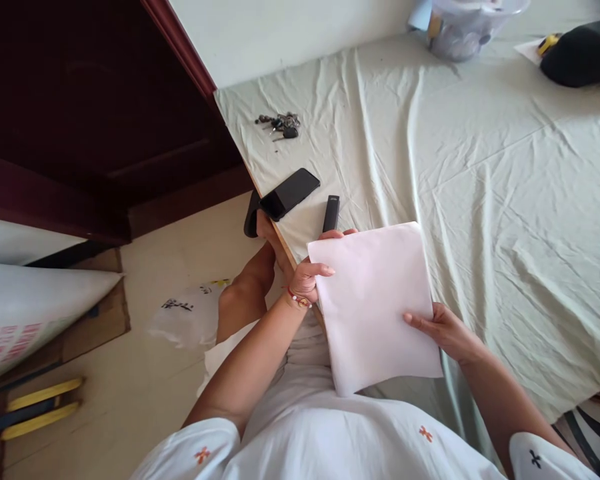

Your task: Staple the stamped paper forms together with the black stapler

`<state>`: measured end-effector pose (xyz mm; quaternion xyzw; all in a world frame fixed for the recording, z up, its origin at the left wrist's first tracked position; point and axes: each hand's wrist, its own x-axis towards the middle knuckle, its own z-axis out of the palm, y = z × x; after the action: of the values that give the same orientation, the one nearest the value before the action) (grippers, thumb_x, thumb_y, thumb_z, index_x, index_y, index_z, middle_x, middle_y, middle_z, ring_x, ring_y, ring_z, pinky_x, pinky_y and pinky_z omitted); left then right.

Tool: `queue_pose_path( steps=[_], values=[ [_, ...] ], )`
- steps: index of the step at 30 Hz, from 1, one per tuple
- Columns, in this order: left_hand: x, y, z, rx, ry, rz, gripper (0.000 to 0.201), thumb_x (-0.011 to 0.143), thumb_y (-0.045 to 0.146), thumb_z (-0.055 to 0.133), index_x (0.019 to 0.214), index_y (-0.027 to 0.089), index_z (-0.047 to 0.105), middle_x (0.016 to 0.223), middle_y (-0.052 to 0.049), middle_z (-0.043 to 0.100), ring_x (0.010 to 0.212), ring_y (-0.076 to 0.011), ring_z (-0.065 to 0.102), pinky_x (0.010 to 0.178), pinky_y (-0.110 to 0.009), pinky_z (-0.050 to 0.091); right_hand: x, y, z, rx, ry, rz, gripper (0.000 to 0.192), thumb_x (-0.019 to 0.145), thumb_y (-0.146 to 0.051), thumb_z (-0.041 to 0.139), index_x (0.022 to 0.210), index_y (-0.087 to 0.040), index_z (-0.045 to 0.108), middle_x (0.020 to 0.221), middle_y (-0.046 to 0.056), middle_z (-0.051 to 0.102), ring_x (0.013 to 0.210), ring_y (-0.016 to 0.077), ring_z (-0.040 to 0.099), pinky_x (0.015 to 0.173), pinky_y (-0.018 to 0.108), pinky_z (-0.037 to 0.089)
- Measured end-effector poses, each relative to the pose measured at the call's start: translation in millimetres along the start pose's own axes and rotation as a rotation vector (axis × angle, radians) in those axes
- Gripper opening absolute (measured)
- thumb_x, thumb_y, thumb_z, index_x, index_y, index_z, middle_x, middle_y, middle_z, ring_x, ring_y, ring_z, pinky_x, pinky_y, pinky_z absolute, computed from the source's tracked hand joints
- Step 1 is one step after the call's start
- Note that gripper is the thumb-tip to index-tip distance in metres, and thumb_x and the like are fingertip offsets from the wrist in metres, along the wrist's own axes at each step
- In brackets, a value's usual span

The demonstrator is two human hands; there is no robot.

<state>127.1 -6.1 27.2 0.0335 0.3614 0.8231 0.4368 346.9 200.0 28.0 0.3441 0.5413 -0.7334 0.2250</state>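
Note:
A stack of white paper (375, 307) is held up in front of my body, tilted a little, over the edge of the cloth-covered surface. My left hand (313, 277) grips its upper left side, thumb on top and fingers behind, with some fingertips showing over the top edge. On the right side, my right hand (443, 328) pinches the paper with the thumb on its face; the other fingers are mostly hidden behind. Just beyond the paper's top edge lies a small black stapler-like object (331, 212), its near end covered by my fingers and the paper.
A black phone (290, 194) lies at the left edge of the pale green cloth (520, 200), with a bunch of keys (283, 125) farther back. A plastic tub (463, 30) and a black cap-like thing (580, 57) are at the far right. A plastic bag (187, 317) rests on the floor.

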Motion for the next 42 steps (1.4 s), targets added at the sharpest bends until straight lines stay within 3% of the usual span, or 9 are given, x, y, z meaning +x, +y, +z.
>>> queue_pose_path(
  steps=[7, 14, 18, 21, 24, 27, 30, 33, 42],
  values=[
    [1.2, 1.1, -4.7, -0.041, -0.090, 0.031, 0.049, 0.055, 0.014, 0.066, 0.103, 0.024, 0.067, 0.127, -0.004, 0.075, 0.126, -0.0359, 0.066, 0.105, -0.051, 0.052, 1.1, -3.5, 2.8, 0.016, 0.020, -0.014, 0.052, 0.077, -0.062, 0.084, 0.089, -0.013, 0.075, 0.084, 0.011, 0.079, 0.068, 0.0209, 0.073, 0.059, 0.028, 0.058],
    [-2.6, 8.9, -11.3, 0.093, -0.063, 0.079, 0.036, 0.061, 0.018, 0.066, 0.097, 0.022, 0.068, 0.141, -0.004, 0.068, 0.134, -0.0344, 0.059, 0.111, -0.051, 0.047, -5.8, -8.2, 3.2, -0.054, 0.073, -0.004, 0.054, 0.077, -0.068, 0.081, 0.082, -0.015, 0.074, 0.077, 0.011, 0.078, 0.064, 0.0229, 0.074, 0.055, 0.029, 0.057],
    [-2.9, 10.1, -21.0, 0.301, -0.012, 0.049, 0.032, 0.075, 0.023, 0.073, 0.107, 0.024, 0.071, 0.135, -0.004, 0.071, 0.128, -0.0306, 0.062, 0.108, -0.044, 0.048, -9.9, -9.7, -4.5, -0.117, 0.071, -0.008, 0.054, 0.080, -0.069, 0.077, 0.084, -0.015, 0.073, 0.079, 0.011, 0.078, 0.066, 0.0257, 0.075, 0.057, 0.032, 0.060],
    [-2.0, 16.5, -27.7, 0.562, 0.018, 0.134, 0.034, 0.083, 0.029, 0.075, 0.117, 0.023, 0.071, 0.127, -0.006, 0.073, 0.127, -0.0271, 0.062, 0.111, -0.040, 0.044, -13.5, -14.0, -13.6, -0.213, 0.075, -0.014, 0.054, 0.083, -0.069, 0.074, 0.086, -0.015, 0.074, 0.084, 0.012, 0.079, 0.071, 0.0279, 0.077, 0.059, 0.034, 0.062],
    [-0.7, 30.1, -27.0, 0.811, -0.024, 0.236, 0.031, 0.090, 0.038, 0.071, 0.117, 0.021, 0.072, 0.122, -0.009, 0.075, 0.123, -0.0259, 0.064, 0.109, -0.038, 0.044, -16.1, -21.8, -21.9, -0.291, 0.049, -0.006, 0.052, 0.084, -0.067, 0.074, 0.087, -0.015, 0.074, 0.086, 0.012, 0.080, 0.072, 0.0286, 0.077, 0.058, 0.034, 0.061],
    [1.9, 42.5, -18.2, 1.086, -0.086, 0.234, 0.033, 0.096, 0.048, 0.063, 0.113, 0.021, 0.072, 0.114, -0.008, 0.076, 0.107, -0.0246, 0.068, 0.093, -0.033, 0.049, -15.8, -31.6, -26.2, -0.340, -0.005, 0.008, 0.050, 0.084, -0.066, 0.075, 0.088, -0.015, 0.075, 0.087, 0.011, 0.080, 0.071, 0.0280, 0.077, 0.057, 0.032, 0.060],
    [6.3, 45.6, -9.3, 1.273, -0.206, 0.218, 0.034, 0.100, 0.052, 0.054, 0.103, 0.022, 0.069, 0.093, -0.004, 0.072, 0.084, -0.0214, 0.065, 0.077, -0.030, 0.046, -13.2, -41.1, -27.0, -0.410, -0.046, 0.021, 0.050, 0.084, -0.065, 0.075, 0.091, -0.016, 0.076, 0.088, 0.011, 0.080, 0.074, 0.0282, 0.077, 0.057, 0.031, 0.059],
    [9.3, 42.7, -6.2, 1.342, -0.277, 0.230, 0.033, 0.102, 0.051, 0.049, 0.087, 0.023, 0.060, 0.077, -0.001, 0.061, 0.071, -0.0195, 0.057, 0.070, -0.030, 0.041, -10.3, -48.2, -27.1, -0.467, -0.075, 0.008, 0.049, 0.085, -0.064, 0.074, 0.091, -0.016, 0.077, 0.088, 0.010, 0.080, 0.075, 0.0282, 0.078, 0.057, 0.029, 0.059],
    [8.3, 34.4, -14.9, 1.312, -0.154, 0.294, 0.022, 0.095, 0.046, 0.062, 0.094, 0.026, 0.057, 0.082, -0.001, 0.063, 0.073, -0.0220, 0.058, 0.069, -0.031, 0.038, -4.2, -58.9, -26.3, -0.485, -0.074, 0.027, 0.046, 0.082, -0.063, 0.076, 0.088, -0.017, 0.078, 0.086, 0.010, 0.080, 0.072, 0.0281, 0.077, 0.056, 0.030, 0.059]
  ],
)
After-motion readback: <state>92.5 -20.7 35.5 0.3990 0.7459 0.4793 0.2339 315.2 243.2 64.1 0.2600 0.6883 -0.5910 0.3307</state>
